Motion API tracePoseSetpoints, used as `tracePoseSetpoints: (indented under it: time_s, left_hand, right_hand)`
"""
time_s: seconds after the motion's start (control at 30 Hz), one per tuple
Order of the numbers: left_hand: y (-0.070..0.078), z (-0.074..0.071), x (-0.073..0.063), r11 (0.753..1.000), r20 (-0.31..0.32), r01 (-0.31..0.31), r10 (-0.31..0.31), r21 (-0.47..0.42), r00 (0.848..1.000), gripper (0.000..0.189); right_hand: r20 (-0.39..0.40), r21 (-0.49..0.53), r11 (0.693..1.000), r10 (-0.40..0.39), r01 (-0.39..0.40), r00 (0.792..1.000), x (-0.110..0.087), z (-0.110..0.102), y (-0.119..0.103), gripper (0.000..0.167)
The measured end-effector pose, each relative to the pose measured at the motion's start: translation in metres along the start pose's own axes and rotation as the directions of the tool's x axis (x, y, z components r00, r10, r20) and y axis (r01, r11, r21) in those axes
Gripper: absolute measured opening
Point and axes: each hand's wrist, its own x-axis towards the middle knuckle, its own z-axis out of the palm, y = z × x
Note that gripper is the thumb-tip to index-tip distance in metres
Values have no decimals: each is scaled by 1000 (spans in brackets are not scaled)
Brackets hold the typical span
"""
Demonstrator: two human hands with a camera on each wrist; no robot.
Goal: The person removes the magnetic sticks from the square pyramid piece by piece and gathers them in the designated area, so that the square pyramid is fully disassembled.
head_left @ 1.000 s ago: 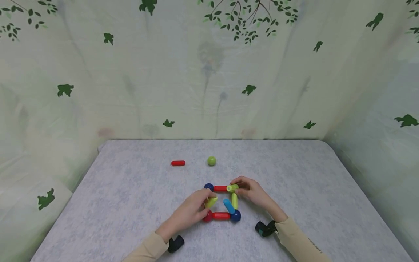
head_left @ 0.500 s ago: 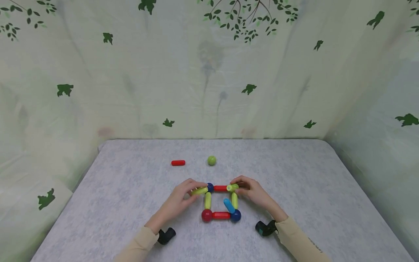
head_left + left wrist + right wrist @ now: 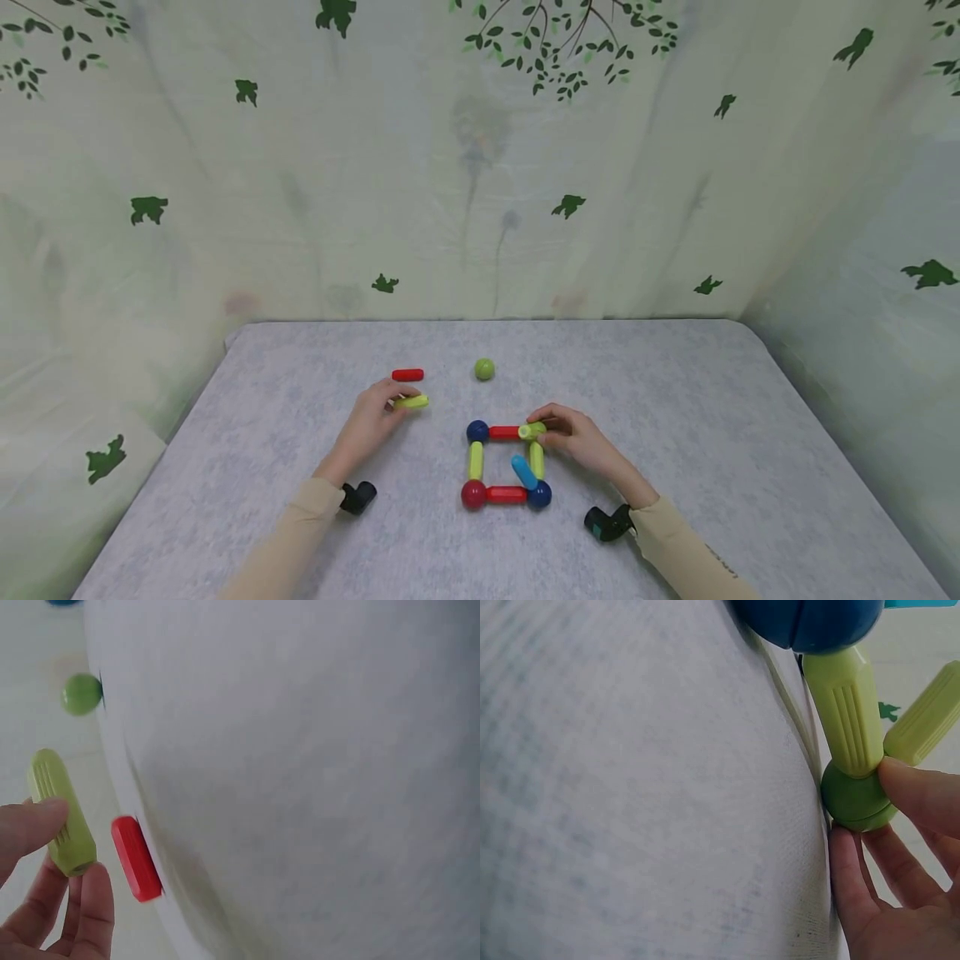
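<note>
Slow, steady hands should work best
Left hand (image 3: 371, 414) pinches a lime building stick (image 3: 412, 402); right hand (image 3: 576, 435) holds the green corner ball (image 3: 855, 796).

A: Lane from left hand (image 3: 371, 415) to the rod-and-ball square (image 3: 507, 494)?
B: Passable gap between them.
A: Toward the back?
B: Through between loose red rod (image 3: 408, 375) and green ball (image 3: 484, 369). Red rod sits just past that hand.
A: Blockers at the square?
B: Light-blue rod (image 3: 524, 472) leaning up, near-right; right hand (image 3: 567, 433) at far-right corner.
</note>
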Motion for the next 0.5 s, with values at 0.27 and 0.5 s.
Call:
tracePoseSetpoints:
  time_s: [0.27, 0.5]
  left_hand:
    - [-16, -6, 20, 995, 21, 64, -66, 78, 998, 25]
    - [-21, -5, 31, 993, 37, 74, -78, 95, 996, 23]
  right_hand:
    - [1, 7, 1000, 3, -3, 1000, 0, 0, 0, 23]
    - [3, 1, 1000, -4, 4, 1000, 1, 0, 3, 22]
